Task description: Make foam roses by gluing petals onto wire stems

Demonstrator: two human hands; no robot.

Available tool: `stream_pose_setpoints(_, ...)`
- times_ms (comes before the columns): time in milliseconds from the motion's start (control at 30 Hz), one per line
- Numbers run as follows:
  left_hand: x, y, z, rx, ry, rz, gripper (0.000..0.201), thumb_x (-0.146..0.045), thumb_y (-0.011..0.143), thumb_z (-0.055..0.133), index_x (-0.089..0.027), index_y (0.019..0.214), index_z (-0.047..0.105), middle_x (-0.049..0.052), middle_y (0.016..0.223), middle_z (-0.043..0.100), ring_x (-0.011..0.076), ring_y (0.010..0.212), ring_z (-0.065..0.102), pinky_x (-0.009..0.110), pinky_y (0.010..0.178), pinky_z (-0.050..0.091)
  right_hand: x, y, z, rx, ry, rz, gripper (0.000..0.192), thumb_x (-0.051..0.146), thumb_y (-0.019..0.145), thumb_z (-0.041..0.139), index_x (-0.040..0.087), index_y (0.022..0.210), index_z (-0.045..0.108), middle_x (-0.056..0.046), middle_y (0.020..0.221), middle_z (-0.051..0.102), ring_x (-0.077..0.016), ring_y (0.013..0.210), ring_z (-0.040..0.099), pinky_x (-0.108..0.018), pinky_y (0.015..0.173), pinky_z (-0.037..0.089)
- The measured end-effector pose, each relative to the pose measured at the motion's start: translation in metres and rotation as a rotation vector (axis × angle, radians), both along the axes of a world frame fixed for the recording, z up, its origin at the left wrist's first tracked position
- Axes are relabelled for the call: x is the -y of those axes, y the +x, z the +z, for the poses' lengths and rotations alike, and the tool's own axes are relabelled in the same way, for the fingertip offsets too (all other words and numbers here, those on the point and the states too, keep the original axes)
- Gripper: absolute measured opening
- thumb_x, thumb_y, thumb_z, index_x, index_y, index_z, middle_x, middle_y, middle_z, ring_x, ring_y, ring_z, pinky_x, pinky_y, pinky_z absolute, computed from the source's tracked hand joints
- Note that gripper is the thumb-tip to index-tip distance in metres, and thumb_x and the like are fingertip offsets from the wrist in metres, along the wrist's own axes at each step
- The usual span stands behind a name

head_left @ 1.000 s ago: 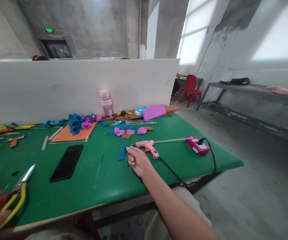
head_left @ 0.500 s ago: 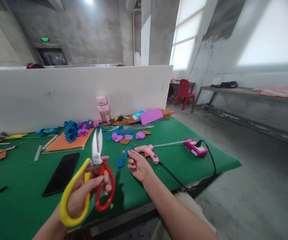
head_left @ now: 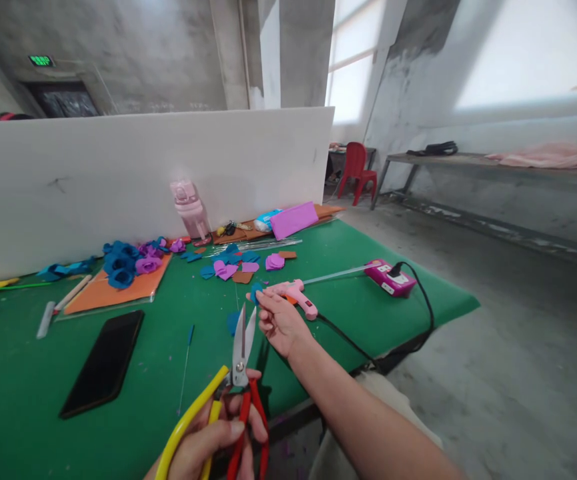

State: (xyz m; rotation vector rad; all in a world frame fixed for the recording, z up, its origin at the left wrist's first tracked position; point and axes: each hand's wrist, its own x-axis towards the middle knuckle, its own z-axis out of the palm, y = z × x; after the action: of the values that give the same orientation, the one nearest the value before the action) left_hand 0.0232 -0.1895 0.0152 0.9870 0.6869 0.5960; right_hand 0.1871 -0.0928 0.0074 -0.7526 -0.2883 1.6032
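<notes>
My left hand (head_left: 218, 433) is wrapped round the handles of scissors (head_left: 239, 373), one handle yellow, the other red. Their blades point up, slightly apart, just below and left of my right hand (head_left: 281, 322). Between the fingertips of that right hand is a small blue piece (head_left: 255, 293), pinched; its exact shape is hard to make out. A pink glue gun (head_left: 295, 293) lies on the table just behind my right hand. Partly behind the blades, a flat blue piece (head_left: 233, 323) rests on the green tabletop (head_left: 358, 327).
Purple and blue cut pieces (head_left: 225, 269) lie beyond my hands. Blue rolled flowers (head_left: 119, 263) sit on an orange sheet (head_left: 83, 298), near a black phone (head_left: 103, 363). A pink bottle (head_left: 191, 212) stands by the white partition (head_left: 118, 160). A purple power strip (head_left: 391, 279) is at right.
My left hand has brought the scissors right and down, their tips now beside the right hand. The right hand still pinches the blue piece. The view has shifted, and a thin blue-tipped stick now shows.
</notes>
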Motion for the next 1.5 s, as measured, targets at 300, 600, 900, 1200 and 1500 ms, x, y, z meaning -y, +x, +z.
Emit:
stream_pose_setpoints(300,0.001,-0.003,-0.001,0.028,0.003,0.049,0.055,-0.02,0.079,0.046,-0.025,0.131,0.03,0.01,0.091,0.06,0.0131,0.041,0.058,0.023,0.037,0.045,0.002,-0.003,0.0,0.05,-0.003,-0.002,0.021,0.022,0.064,0.071,0.016,0.075,0.054,0.0,0.072,0.065,0.0005,0.036,0.04,-0.009,0.028,0.024)
stream_pose_setpoints(600,0.0,-0.006,-0.003,-0.031,-0.017,-0.008,0.055,-0.02,0.08,0.044,-0.025,0.132,0.028,0.008,0.089,0.059,0.0137,0.043,0.058,0.025,0.039,0.046,0.002,-0.003,-0.004,0.017,0.001,0.032,0.023,0.021,0.062,0.072,0.016,0.075,0.053,0.0,0.074,0.066,0.0007,0.036,0.041,-0.008,0.028,0.024)
stream_pose_setpoints(900,0.001,-0.004,-0.01,0.012,-0.008,0.034,0.055,-0.021,0.08,0.044,-0.026,0.131,0.027,0.007,0.084,0.061,0.0129,0.041,0.057,0.023,0.036,0.044,0.004,-0.003,-0.002,0.007,-0.002,0.039,0.02,0.02,0.064,0.071,0.015,0.075,0.054,-0.001,0.072,0.066,0.0,0.036,0.043,-0.009,0.029,0.025)
stream_pose_setpoints(1200,-0.002,-0.006,-0.001,0.012,-0.039,-0.04,0.048,-0.02,0.08,0.047,-0.025,0.127,0.037,0.007,0.086,0.062,0.0125,0.044,0.058,0.023,0.04,0.046,0.004,-0.003,-0.001,0.012,0.0,0.05,0.02,0.02,0.063,0.072,0.015,0.073,0.055,0.0,0.073,0.066,0.0004,0.036,0.042,-0.009,0.028,0.026)
stream_pose_setpoints(1500,-0.004,-0.006,0.003,-0.005,-0.04,-0.055,0.05,-0.019,0.079,0.047,-0.024,0.128,0.036,0.007,0.086,0.061,0.0136,0.046,0.059,0.025,0.042,0.047,0.004,-0.004,-0.002,0.029,0.015,0.057,0.023,0.021,0.061,0.073,0.016,0.073,0.054,0.001,0.072,0.066,0.0004,0.035,0.042,-0.009,0.028,0.026)
